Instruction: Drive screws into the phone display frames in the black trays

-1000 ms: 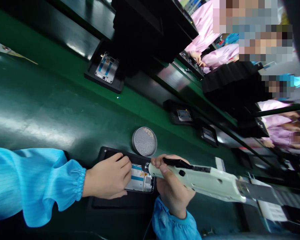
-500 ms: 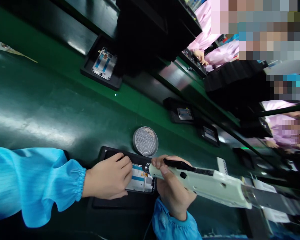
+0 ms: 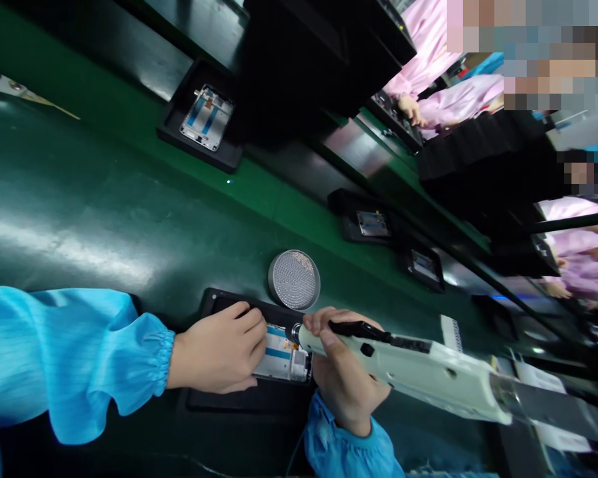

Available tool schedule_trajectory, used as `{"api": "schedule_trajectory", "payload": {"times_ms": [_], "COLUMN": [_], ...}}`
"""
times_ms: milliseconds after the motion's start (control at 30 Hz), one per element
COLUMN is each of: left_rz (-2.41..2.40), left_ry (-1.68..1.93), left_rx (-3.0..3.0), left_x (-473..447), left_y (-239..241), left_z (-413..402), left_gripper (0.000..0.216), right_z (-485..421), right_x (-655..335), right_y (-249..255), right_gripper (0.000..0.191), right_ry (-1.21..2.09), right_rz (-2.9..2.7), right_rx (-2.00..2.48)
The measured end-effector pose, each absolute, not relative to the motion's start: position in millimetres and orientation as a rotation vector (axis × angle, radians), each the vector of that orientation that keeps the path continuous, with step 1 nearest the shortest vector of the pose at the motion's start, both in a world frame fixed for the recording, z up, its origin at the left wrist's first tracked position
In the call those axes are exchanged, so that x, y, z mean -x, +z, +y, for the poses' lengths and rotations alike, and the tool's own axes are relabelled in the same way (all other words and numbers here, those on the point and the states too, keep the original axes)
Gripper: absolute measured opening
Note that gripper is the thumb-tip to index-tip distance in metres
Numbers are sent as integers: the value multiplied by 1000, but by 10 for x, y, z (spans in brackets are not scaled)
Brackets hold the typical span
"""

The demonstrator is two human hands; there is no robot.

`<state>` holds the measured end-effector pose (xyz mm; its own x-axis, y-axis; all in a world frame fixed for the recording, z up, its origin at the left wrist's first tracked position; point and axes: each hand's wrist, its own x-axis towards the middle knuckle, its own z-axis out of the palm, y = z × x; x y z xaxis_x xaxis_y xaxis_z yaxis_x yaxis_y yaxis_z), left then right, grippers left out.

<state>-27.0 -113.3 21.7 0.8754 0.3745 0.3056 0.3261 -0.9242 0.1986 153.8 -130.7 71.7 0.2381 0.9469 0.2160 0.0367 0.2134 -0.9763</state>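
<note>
My right hand is wrapped round a pale green electric screwdriver, which lies slanted with its tip end over an open phone body. Silver with blue strips, the phone body rests in a black tray. My left hand covers the phone's left part, fingers bent over it and gripping it; some fingertips are hidden. The bit's exact contact point cannot be made out. Just beyond the tray stands a round grey dish with dimples and many tiny screws.
On the green bench behind, another black tray holds a similar phone body. More trays with phone bodies line the belt to the right. Dark stacked trays rise at the back. Co-workers in pink sleeves sit across.
The view has shifted slightly, so the background sits a little differently. Both hands, the screwdriver and the phone body keep nearly the same places relative to each other.
</note>
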Motion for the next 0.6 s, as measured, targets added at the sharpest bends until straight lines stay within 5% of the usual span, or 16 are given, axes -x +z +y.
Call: {"api": "schedule_trajectory", "payload": {"times_ms": [600], "left_rz": [546], "left_ry": [539], "left_rx": [-2932], "left_x": [272], "left_y": [215], "left_z": [-1144], "left_gripper": [51], "right_z": [-1362], "right_x": [-1588], "right_y": [699], "right_gripper": [31], "right_ry": [897], "right_rz": [-1219], "right_rx": [1169]}}
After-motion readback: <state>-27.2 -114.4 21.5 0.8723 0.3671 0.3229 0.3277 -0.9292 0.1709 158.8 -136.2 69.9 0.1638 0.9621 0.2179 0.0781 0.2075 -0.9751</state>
